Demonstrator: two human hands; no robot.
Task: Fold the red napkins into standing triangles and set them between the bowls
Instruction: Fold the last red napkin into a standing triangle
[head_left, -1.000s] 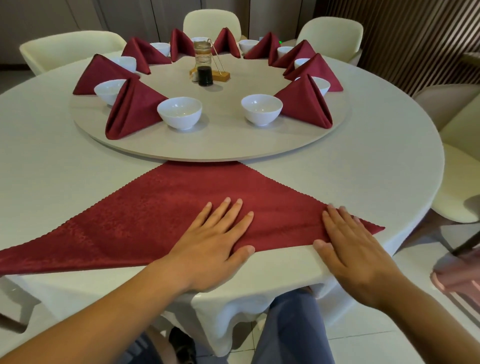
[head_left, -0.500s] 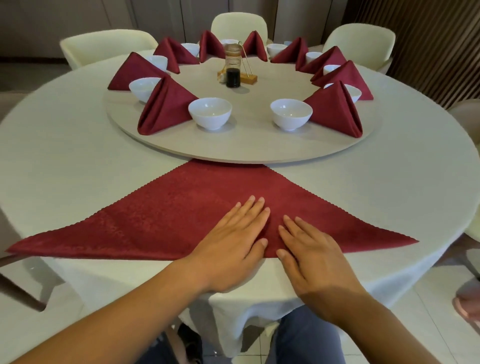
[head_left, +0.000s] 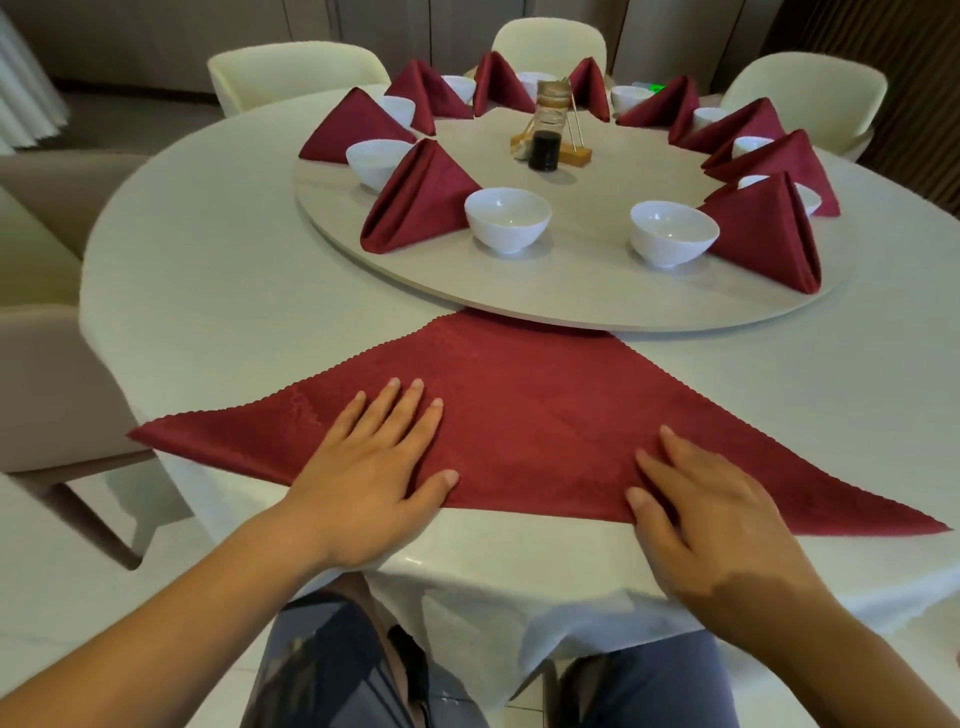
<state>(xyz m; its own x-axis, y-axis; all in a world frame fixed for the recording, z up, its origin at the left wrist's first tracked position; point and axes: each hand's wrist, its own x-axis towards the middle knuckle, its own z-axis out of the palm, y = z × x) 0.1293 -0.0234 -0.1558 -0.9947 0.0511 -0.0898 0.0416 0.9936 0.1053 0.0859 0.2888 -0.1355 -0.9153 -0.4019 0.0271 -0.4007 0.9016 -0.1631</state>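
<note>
Moved: my hands, side by side at mid-fold half a second ago, now lie apart along it.

Left hand (head_left: 363, 483): flat, fingers lightly spread, thumb out, pressing the flat napkin (head_left: 535, 421) left of its middle.

Right hand (head_left: 711, 519): flat, fingers slightly parted, pressing the fold further right.

Flat napkin: one red triangle with its long fold along the tabletop's (head_left: 234, 270) near edge. Its apex is at the turntable's (head_left: 587, 296) near rim; touching or tucked under, I cannot tell.

Turntable: two white bowls (head_left: 507, 218) nearest, well apart, with standing napkins (head_left: 415, 200) outside each. More of both alternate round the rim. A condiment stand (head_left: 545, 143) is at the centre.
</note>
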